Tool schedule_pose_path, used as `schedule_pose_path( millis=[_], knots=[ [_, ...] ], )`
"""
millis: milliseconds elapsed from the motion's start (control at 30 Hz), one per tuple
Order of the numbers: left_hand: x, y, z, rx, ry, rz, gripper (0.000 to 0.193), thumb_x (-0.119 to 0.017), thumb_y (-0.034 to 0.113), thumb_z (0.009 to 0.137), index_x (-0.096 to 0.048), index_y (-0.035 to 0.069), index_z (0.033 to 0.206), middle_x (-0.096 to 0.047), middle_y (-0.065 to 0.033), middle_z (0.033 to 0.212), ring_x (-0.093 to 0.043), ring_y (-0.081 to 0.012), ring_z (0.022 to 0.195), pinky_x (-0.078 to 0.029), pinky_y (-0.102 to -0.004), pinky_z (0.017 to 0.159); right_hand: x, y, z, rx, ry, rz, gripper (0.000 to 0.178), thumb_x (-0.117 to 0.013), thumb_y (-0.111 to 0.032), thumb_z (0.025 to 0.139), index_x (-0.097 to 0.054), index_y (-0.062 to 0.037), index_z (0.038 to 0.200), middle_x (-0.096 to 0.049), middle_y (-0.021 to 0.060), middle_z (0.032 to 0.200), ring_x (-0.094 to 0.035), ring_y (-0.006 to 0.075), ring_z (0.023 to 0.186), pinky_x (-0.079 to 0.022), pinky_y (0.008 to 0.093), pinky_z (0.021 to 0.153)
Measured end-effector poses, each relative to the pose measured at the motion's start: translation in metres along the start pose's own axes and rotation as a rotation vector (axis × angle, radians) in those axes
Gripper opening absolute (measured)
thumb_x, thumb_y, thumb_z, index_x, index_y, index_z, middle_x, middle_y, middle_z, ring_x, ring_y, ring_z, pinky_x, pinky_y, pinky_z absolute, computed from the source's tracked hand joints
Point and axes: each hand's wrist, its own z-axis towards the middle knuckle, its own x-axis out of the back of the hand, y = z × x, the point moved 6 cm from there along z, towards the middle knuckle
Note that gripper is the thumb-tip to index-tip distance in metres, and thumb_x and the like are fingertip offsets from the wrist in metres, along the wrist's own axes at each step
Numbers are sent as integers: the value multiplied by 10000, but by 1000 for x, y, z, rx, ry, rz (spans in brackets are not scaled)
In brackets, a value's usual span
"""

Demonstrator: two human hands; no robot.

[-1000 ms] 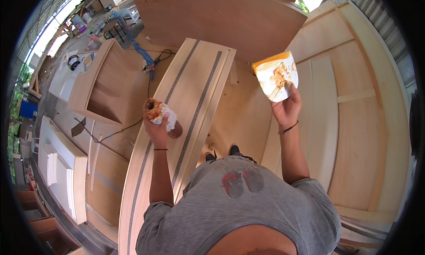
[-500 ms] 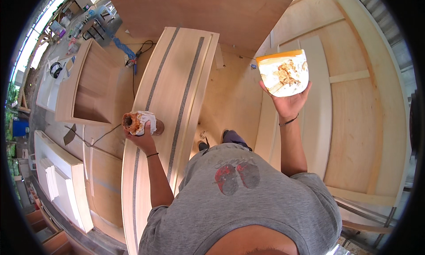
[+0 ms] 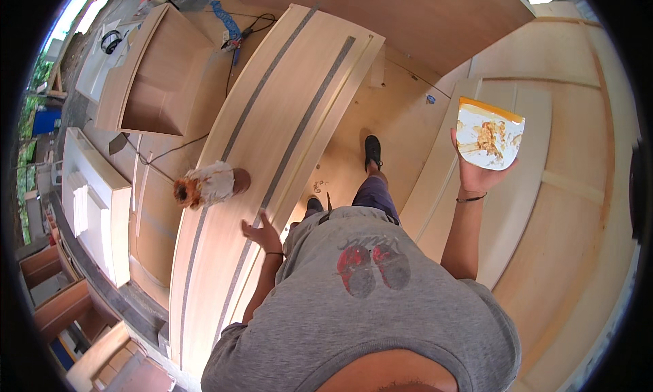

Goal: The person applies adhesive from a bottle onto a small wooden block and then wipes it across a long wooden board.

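Observation:
My right hand (image 3: 477, 177) holds up a white flat board (image 3: 491, 135) from below, fingers hidden behind it. The board has a straight orange edge and a rounded end, and brown paste is smeared over its middle. On the long wooden panel (image 3: 272, 113) stands a brown bottle (image 3: 211, 186), its upper part coated white and its mouth crusted orange-brown. My left hand (image 3: 263, 233) is empty, fingers apart, over the same panel, nearer to me than the bottle and not touching it.
Two dark strips run along the panel. Left of it are an open wooden cabinet box (image 3: 170, 72), a white cabinet piece (image 3: 95, 201) and a black cable (image 3: 166, 155). A large brown board (image 3: 401, 18) rises ahead. Pale panels (image 3: 496, 208) lie along the right.
My left hand has let go of the bottle and drawn back toward me. The board in my right hand has shifted right in view. The view has turned, and one foot now shows stepping forward.

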Motion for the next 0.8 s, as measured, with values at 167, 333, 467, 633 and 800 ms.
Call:
schedule_pose_path(
  millis=[167,333,467,633,800],
  knots=[
    [-82,98,-29,-542,-361,-122,533,-688,277,874,-511,-31,1271,-511,-252,1271,-472,-416,1200,-356,-477,1052,38,-8,21,-174,-308,327,911,-538,-718,786,-282,-246,1523,-233,74,1595,-165,400,1462,-86,762,1085],
    [-149,174,22,-629,-265,455,537,-640,313,868,-497,82,1331,-483,-181,1334,-473,-361,1224,-436,-479,984,49,-3,23,-366,-198,316,882,-415,-760,813,-291,-245,1519,-234,64,1594,-185,388,1457,-94,752,1090],
    [-163,181,7,-632,-265,533,376,-633,298,876,-590,136,1213,-544,-99,1240,-504,-314,1169,-452,-483,918,82,-10,35,-449,-194,314,911,-296,-819,806,-295,-247,1516,-269,80,1579,-221,424,1438,-117,777,1070],
    [-152,168,-1,-627,-287,497,266,-636,256,874,-603,117,1097,-560,-74,1180,-503,-310,1167,-448,-499,887,90,-11,37,-471,-186,351,911,-284,-824,802,-306,-246,1506,-298,80,1563,-253,433,1420,-143,781,1066],
    [-150,156,-8,-583,-348,402,251,-613,202,888,-553,90,1104,-601,-143,1081,-573,-350,1058,-468,-500,850,95,-15,40,-446,-128,272,916,-268,-832,804,-296,-248,1510,-301,78,1560,-258,428,1419,-159,781,1064]
  ],
)
